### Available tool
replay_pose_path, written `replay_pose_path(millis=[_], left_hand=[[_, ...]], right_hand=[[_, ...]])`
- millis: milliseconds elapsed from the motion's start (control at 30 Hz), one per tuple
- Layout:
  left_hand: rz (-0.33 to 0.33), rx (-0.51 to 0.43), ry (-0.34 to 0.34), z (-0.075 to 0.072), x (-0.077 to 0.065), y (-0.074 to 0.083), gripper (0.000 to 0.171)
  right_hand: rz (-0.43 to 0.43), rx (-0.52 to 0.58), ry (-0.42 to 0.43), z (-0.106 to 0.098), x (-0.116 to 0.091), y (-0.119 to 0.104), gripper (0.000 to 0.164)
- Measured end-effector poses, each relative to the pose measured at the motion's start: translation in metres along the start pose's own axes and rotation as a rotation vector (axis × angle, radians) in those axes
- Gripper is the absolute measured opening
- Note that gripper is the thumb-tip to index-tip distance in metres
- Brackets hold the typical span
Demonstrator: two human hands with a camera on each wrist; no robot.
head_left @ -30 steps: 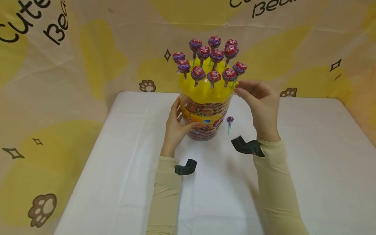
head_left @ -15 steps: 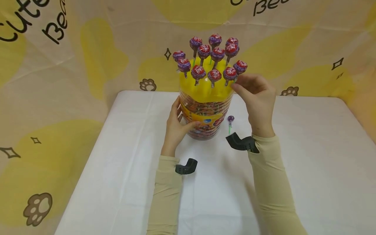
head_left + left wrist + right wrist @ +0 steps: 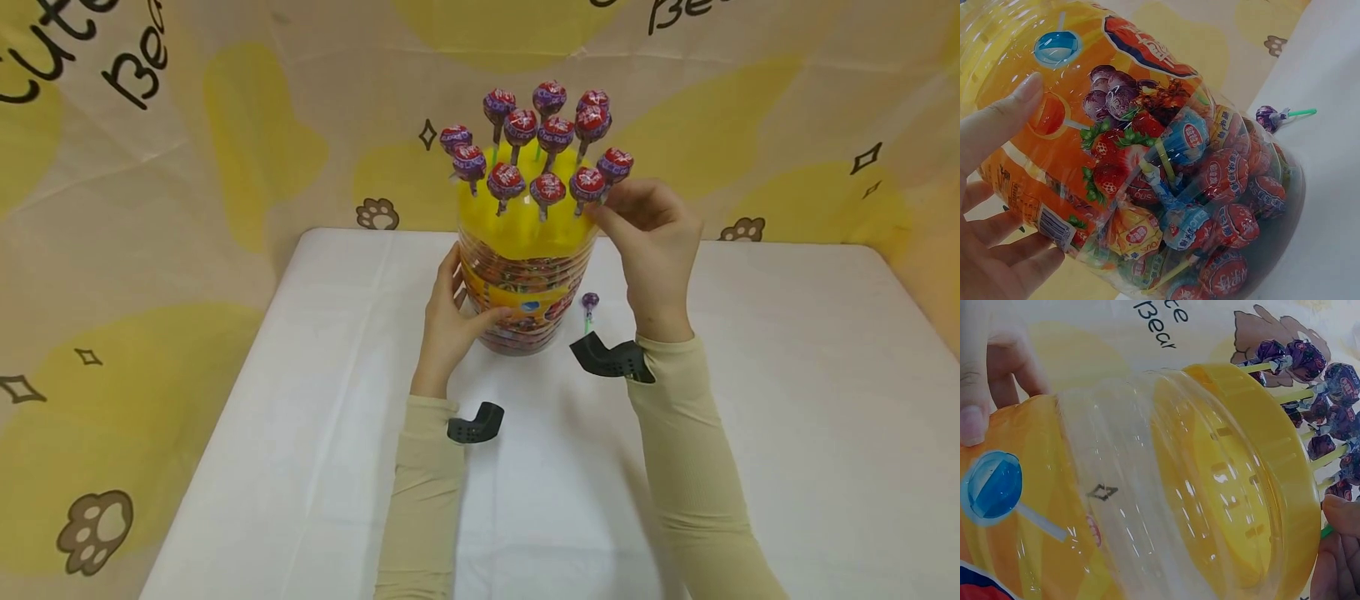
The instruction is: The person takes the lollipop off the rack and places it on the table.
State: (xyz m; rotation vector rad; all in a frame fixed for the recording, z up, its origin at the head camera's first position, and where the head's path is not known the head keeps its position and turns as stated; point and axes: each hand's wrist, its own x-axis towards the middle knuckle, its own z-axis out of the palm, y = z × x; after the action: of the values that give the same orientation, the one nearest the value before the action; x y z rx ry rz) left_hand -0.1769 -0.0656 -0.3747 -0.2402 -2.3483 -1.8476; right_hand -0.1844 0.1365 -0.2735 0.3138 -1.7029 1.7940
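A clear ribbed jar (image 3: 525, 275) of wrapped candies stands on the table, with a yellow lid (image 3: 1294, 487). Several purple-and-red lollipops (image 3: 520, 127) stand upright in the lid on their sticks. My left hand (image 3: 452, 329) grips the jar's left side; in the left wrist view its thumb (image 3: 1004, 115) lies across the orange label. At the lid's right edge my right hand (image 3: 656, 242) pinches the green stick (image 3: 1327, 532) of a lollipop (image 3: 615, 165) between thumb and finger. Most of that stick is hidden by the fingers.
One loose purple lollipop (image 3: 1267, 119) with a green stick lies on the white table (image 3: 337, 375), right of the jar. A yellow patterned cloth (image 3: 322, 108) hangs behind the table. Black wrist mounts (image 3: 476, 423) jut from both sleeves.
My right hand has moved slightly up and left, in closer against the lid's edge and the lollipop there. My left hand keeps its grip on the jar, which stays put.
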Motion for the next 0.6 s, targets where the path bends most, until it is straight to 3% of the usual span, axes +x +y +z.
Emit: replay_pose_path(millis=[600], left_hand=[[-0.011,0.000,-0.005,-0.0007,0.0005,-0.0007,0.096]], right_hand=[[-0.008,0.135,0.037,-0.0023,0.0018,-0.0012,0.004]])
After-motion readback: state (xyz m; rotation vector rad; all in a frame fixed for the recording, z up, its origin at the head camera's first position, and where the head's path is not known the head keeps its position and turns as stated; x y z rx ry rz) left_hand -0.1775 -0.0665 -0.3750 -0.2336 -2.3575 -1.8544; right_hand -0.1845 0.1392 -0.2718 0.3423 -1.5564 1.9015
